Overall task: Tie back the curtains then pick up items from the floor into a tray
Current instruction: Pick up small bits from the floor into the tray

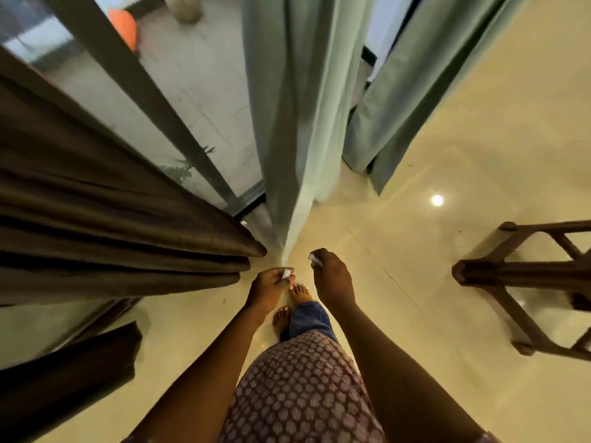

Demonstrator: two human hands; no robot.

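Seen from above: the left hand (271, 282) and right hand (329, 276) each pinch a small white piece — possibly tie ends. The brown curtain (112, 219) at 9 o'clock and green curtain (287, 107) at 12 hang loose, seemingly untied. No tray or floor items show — pickup appears unstarted.

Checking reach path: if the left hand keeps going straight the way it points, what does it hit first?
Likely the pale green curtain just ahead of the left hand; the brown curtain hangs beside it. Depth is unclear.
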